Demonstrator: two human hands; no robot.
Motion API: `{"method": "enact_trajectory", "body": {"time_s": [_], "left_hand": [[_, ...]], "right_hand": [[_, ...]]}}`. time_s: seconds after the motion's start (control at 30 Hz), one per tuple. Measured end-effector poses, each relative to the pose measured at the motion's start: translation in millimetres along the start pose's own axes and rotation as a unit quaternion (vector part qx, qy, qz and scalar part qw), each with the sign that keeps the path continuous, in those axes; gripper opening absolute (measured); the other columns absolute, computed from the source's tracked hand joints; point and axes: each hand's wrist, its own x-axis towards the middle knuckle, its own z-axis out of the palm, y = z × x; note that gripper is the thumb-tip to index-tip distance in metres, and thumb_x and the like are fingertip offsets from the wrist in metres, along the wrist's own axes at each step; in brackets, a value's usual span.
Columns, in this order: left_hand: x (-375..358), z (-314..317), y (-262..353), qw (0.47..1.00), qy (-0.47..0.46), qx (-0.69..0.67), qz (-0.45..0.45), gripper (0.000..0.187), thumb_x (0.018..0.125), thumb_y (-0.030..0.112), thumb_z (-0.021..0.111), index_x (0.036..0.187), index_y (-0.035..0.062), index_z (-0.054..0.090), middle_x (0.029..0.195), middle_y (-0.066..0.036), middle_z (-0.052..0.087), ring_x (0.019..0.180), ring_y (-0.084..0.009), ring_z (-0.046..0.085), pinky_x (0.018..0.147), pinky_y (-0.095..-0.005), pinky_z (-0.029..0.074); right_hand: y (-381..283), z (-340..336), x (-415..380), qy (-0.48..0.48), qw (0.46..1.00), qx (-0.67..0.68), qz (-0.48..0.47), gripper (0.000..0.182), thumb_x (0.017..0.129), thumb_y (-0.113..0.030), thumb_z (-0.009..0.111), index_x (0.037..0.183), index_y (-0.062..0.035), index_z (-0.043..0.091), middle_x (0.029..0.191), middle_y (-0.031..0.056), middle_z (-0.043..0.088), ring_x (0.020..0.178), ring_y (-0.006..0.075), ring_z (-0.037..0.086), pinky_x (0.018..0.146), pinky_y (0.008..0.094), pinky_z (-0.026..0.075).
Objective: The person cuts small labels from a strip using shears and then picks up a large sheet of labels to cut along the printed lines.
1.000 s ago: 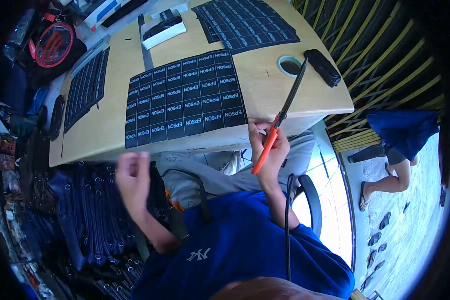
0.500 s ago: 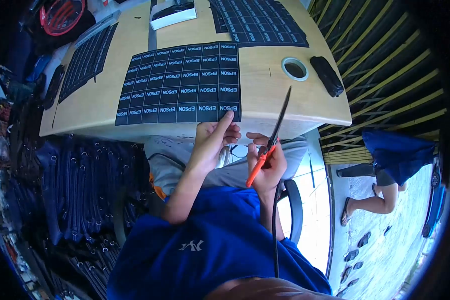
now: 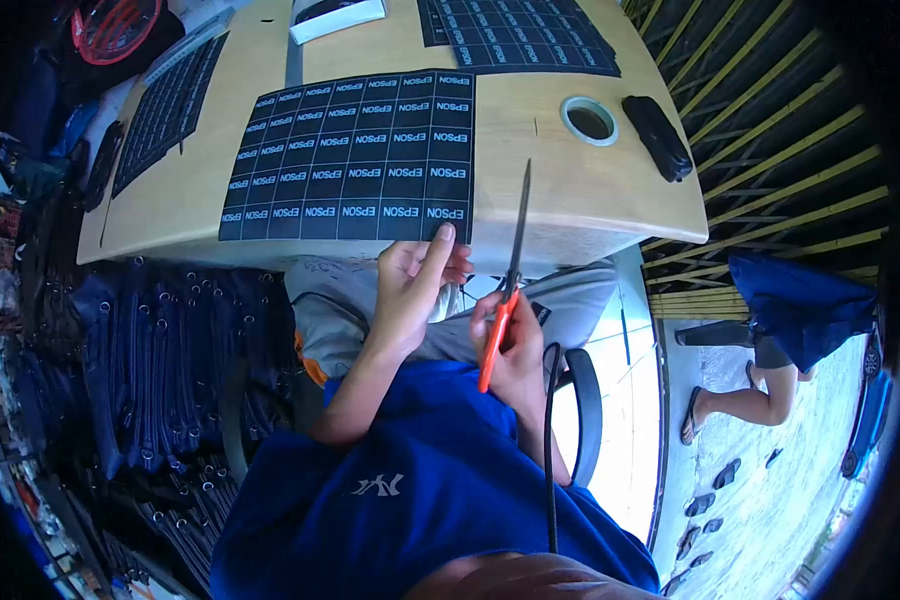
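Note:
A black sheet [image 3: 355, 160] printed with rows of EPSON labels lies on the wooden table, its near edge at the table's front. My left hand [image 3: 410, 285] pinches that sheet at its near right corner, thumb on top and fingers below. Orange-handled scissors [image 3: 498, 335] are in my right hand [image 3: 515, 350], fingers wrapped round the handles. The dark blades point away from me, right of the sheet and apart from it, and look closed.
More label sheets [image 3: 530, 35] lie at the back right and at the left [image 3: 170, 110]. A white box [image 3: 338, 20], a round hole [image 3: 589, 121] and a black case [image 3: 657, 138] are on the table. Another person's leg [image 3: 745, 405] shows at right.
My right hand and the scissors have moved left and slightly toward me, and the blades point more directly away. My left hand still holds the sheet. The camera view has shifted slightly.

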Motion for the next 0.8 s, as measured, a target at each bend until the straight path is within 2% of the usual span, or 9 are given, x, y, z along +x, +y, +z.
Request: {"method": "enact_trajectory", "body": {"time_s": [0.13, 0.2, 0.27, 0.43, 0.57, 0.67, 0.8], "left_hand": [[-3.1, -2.4, -1.2, 1.000, 0.014, -0.021, 0.012, 0.025, 0.088, 0.022, 0.059, 0.081, -0.0017, 0.058, 0.078, -0.012, 0.064, 0.068, -0.0143, 0.062, 0.060, -0.0241, 0.050], [-3.7, -4.3, -1.5, 1.000, 0.001, -0.007, 0.029, 0.019, 0.090, 0.019, 0.056, 0.090, 0.0002, 0.057, 0.083, -0.011, 0.062, 0.068, -0.0139, 0.059, 0.061, -0.0257, 0.047], [-3.3, -4.5, 0.5, 1.000, -0.001, -0.002, 0.029, 0.018, 0.089, 0.018, 0.056, 0.090, 0.0002, 0.057, 0.082, -0.011, 0.062, 0.069, -0.0139, 0.059, 0.061, -0.0256, 0.047], [-2.1, -4.6, -0.4, 0.999, -0.008, -0.009, 0.031, 0.015, 0.088, 0.015, 0.057, 0.091, -0.0005, 0.058, 0.082, -0.010, 0.063, 0.070, -0.0137, 0.060, 0.062, -0.0252, 0.047], [-1.8, -1.4, -1.5, 0.999, -0.015, -0.017, 0.040, 0.016, 0.086, 0.013, 0.061, 0.089, -0.0023, 0.060, 0.081, -0.011, 0.064, 0.070, -0.0136, 0.061, 0.061, -0.0248, 0.048], [-2.4, 0.0, -3.3, 0.998, -0.016, -0.030, 0.046, 0.016, 0.084, 0.012, 0.064, 0.088, -0.0036, 0.062, 0.081, -0.012, 0.065, 0.068, -0.0139, 0.062, 0.060, -0.0251, 0.049], [-3.1, 1.1, -5.6, 0.999, -0.009, -0.029, 0.044, 0.015, 0.083, 0.011, 0.065, 0.089, -0.0031, 0.062, 0.081, -0.011, 0.065, 0.068, -0.0136, 0.062, 0.059, -0.0251, 0.048]], "right_hand": [[11.0, -1.3, -14.1, -0.037, 0.999, -0.018, 0.026, 0.039, 0.079, -0.023, 0.070, 0.099, -0.0004, 0.045, 0.073, -0.0022, 0.043, 0.064, 0.0041, 0.040, 0.058, 0.0190, 0.036], [13.9, 0.8, -17.9, -0.033, 0.999, -0.009, 0.025, 0.039, 0.079, -0.026, 0.069, 0.097, -0.0010, 0.045, 0.074, -0.0020, 0.043, 0.064, 0.0042, 0.039, 0.057, 0.0189, 0.035], [17.3, 2.8, -19.4, -0.029, 0.999, 0.001, 0.021, 0.040, 0.080, -0.029, 0.069, 0.096, -0.0017, 0.045, 0.074, -0.0019, 0.043, 0.063, 0.0043, 0.038, 0.056, 0.0188, 0.034], [21.2, 4.8, -23.8, -0.044, 0.998, 0.042, 0.023, 0.039, 0.083, -0.037, 0.062, 0.085, -0.0049, 0.041, 0.072, -0.0021, 0.038, 0.063, 0.0057, 0.036, 0.056, 0.0204, 0.032], [20.5, 8.8, -32.8, -0.046, 0.996, 0.054, 0.062, 0.046, 0.084, -0.047, 0.056, 0.085, -0.0047, 0.038, 0.071, -0.0008, 0.036, 0.062, 0.0074, 0.034, 0.056, 0.0222, 0.031], [25.5, 4.2, -38.8, -0.093, 0.994, -0.062, 0.023, 0.063, 0.080, -0.064, 0.046, 0.087, -0.0022, 0.037, 0.069, 0.0041, 0.036, 0.061, 0.0130, 0.037, 0.056, 0.0279, 0.034], [17.8, 2.6, -47.7, -0.096, 0.992, -0.060, 0.058, 0.063, 0.081, -0.064, 0.045, 0.088, -0.0013, 0.038, 0.069, 0.0051, 0.038, 0.061, 0.0145, 0.039, 0.056, 0.0290, 0.035]]}}
